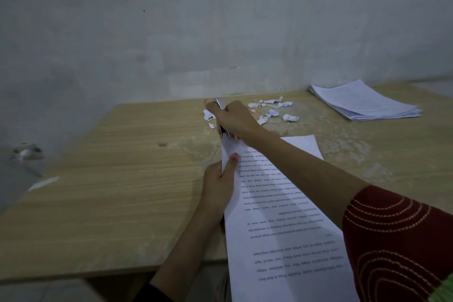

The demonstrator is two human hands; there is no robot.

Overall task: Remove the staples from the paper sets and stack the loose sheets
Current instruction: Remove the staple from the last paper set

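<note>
One paper set [282, 216] in left hand [219, 187] pinch — one metal tool [219, 103] in right hand [236, 119] grip.

The paper set [282, 216], white sheets with printed lines reading upside down, is extending from 6 o'clock toward the centre of the worktop [122, 179], its near end overhanging the front edge. The left hand [220, 186] is pinching its left margin. A metal staple tool [226, 133], gripped in the right hand [235, 117], is meeting its far-left corner. The stack of loose sheets [365, 103] is resting flat at 2 o'clock, edges slightly fanned.
</note>
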